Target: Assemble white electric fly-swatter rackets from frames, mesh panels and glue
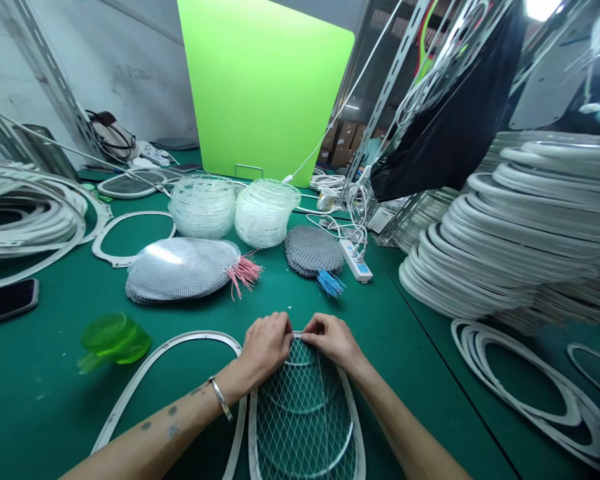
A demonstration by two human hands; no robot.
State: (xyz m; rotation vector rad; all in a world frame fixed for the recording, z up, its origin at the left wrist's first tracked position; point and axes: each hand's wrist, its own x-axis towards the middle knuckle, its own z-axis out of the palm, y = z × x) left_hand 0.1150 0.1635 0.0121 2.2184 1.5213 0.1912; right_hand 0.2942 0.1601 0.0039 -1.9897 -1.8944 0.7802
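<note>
A white oval mesh frame [300, 407] lies in front of me on the green table, with wide diamond netting across it and curved translucent strips showing through. At its far end my left hand [266, 343] pinches the left side of the rim, fingers closed. Close beside it, my right hand [334, 339] pinches the same end from the right with thumb and forefinger. Whatever small part may be between the fingertips is hidden. Left of the mesh frame is a bare white oval ring [165, 347], partly under my left forearm.
Ahead lie a stack of silvery mesh ovals [183, 270] with pink ties, dark mesh discs [314, 250] with blue ties, and clear ring bundles [267, 213]. A green tape dispenser-like object [115, 339] and phone [7, 303] sit left; white ring stacks [520, 233] and a power strip [356, 261] right.
</note>
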